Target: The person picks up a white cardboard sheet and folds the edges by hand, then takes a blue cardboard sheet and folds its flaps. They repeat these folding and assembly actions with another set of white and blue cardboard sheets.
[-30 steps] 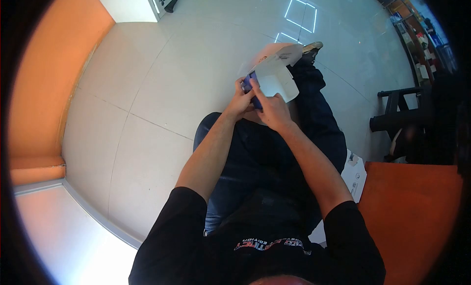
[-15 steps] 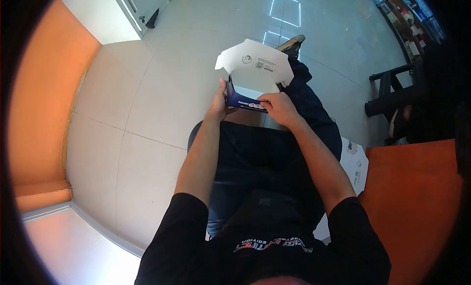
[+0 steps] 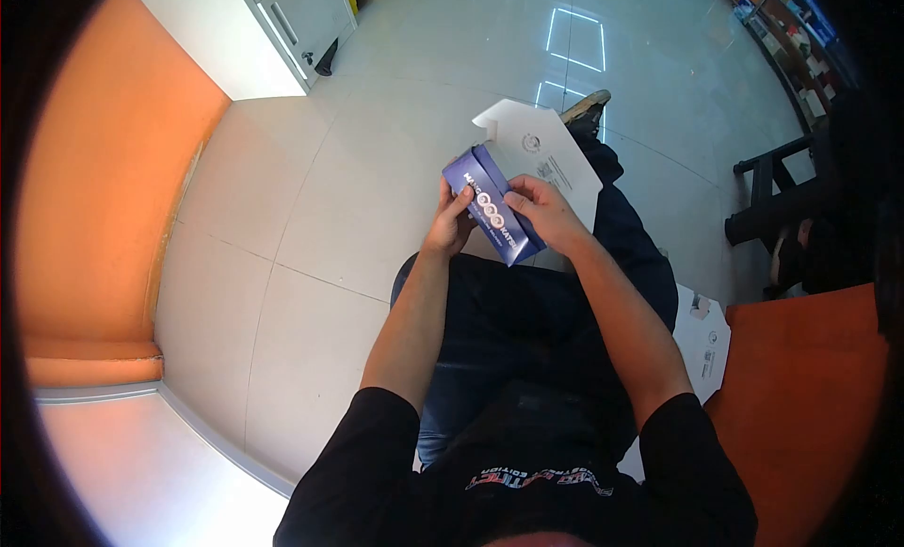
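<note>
A cardboard food box [image 3: 493, 213], blue-purple outside with white lettering and white inside, is held tilted above my lap. Its printed side wall faces me. The white lid flap [image 3: 551, 161] stands open on the far side, with a small dark logo and print on it. My left hand [image 3: 450, 222] grips the left end of the box, thumb on the printed wall and fingers beneath. On the right, my right hand [image 3: 548, 215] pinches the upper edge of the same wall, its thumb outside and its fingers partly hidden behind it. The interior is mostly out of sight.
Another white printed cardboard piece [image 3: 702, 345] lies at my right beside an orange surface [image 3: 800, 387]. A black stool [image 3: 777, 185] stands further right. Ahead are a grey-white cabinet [image 3: 292, 29] on the left and stocked shelves [image 3: 786, 53] on the right.
The box has turned and tipped so its printed wall faces me more fully. My left thumb now lies on that wall. The whole view has shifted slightly.
</note>
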Demonstrator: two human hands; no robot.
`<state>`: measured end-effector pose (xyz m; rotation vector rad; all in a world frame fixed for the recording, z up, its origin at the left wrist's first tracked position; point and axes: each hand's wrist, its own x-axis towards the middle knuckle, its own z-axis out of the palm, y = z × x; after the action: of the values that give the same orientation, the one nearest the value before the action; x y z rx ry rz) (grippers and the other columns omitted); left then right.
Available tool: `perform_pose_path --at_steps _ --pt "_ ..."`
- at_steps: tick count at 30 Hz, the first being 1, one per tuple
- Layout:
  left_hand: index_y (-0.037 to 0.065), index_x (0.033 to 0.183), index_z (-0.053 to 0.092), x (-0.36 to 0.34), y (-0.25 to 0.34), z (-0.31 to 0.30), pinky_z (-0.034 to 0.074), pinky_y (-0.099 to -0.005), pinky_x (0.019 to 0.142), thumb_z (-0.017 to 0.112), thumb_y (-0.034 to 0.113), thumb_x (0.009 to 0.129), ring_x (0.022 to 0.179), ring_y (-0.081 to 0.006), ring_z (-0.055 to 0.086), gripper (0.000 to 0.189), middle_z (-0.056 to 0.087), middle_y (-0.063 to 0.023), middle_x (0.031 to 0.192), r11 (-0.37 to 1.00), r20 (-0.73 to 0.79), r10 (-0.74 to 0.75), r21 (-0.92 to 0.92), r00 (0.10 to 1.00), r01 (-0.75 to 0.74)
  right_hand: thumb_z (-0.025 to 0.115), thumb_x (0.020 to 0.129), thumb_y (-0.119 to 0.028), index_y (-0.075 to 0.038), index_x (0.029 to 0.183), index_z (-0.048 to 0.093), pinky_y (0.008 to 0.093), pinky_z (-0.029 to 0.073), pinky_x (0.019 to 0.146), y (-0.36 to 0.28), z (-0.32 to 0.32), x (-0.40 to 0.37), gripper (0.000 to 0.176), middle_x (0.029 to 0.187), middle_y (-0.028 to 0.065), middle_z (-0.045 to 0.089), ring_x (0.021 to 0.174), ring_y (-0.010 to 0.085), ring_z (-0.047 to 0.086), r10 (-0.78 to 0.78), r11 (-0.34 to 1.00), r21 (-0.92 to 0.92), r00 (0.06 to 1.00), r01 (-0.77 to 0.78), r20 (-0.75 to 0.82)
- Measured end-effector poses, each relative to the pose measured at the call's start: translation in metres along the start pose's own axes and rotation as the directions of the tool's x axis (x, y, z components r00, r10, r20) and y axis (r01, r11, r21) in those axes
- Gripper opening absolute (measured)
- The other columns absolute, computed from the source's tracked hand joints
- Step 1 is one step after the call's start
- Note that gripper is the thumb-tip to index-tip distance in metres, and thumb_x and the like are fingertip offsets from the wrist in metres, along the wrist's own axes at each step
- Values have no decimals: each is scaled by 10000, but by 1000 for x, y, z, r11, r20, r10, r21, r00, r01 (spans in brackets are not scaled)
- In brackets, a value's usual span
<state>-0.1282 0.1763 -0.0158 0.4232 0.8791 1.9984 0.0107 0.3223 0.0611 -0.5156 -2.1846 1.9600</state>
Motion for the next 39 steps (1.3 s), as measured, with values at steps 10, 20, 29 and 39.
perform_pose_path --at_steps 10,20,29,39 --pt "91 1585 252 -45 56 54 321 -435 1178 808 419 792 1425 -288 399 1023 389 -144 1526 958 198 237 113 951 -262 686 948 -121 -108 1398 559 316 550 775 -109 -8 -60 468 1322 162 524 950 226 636 -573 754 -446 815 482 -88" --pt "15 1507 343 -109 115 64 343 -439 1163 748 646 632 1394 -325 447 1153 463 -201 1432 908 286 114 359 952 -217 781 780 18 -112 1131 742 344 575 766 -143 42 -77 377 1011 66 685 839 248 687 -761 469 -677 649 568 18" --pt "-11 1501 374 -125 105 69 409 -429 1113 620 665 761 1359 -309 493 1032 441 -228 1500 907 231 269 266 935 -327 740 757 23 -93 1026 780 359 560 707 -118 67 -62 295 898 62 731 795 264 705 -825 418 -668 565 616 5" --pt "20 1166 658 -117 91 27 596 -337 743 480 634 918 882 -204 716 686 715 -113 951 977 -107 -180 94 978 190 759 898 -126 -43 1242 687 378 562 772 -86 60 -45 361 1067 167 742 852 269 733 -313 869 -459 924 186 -220"
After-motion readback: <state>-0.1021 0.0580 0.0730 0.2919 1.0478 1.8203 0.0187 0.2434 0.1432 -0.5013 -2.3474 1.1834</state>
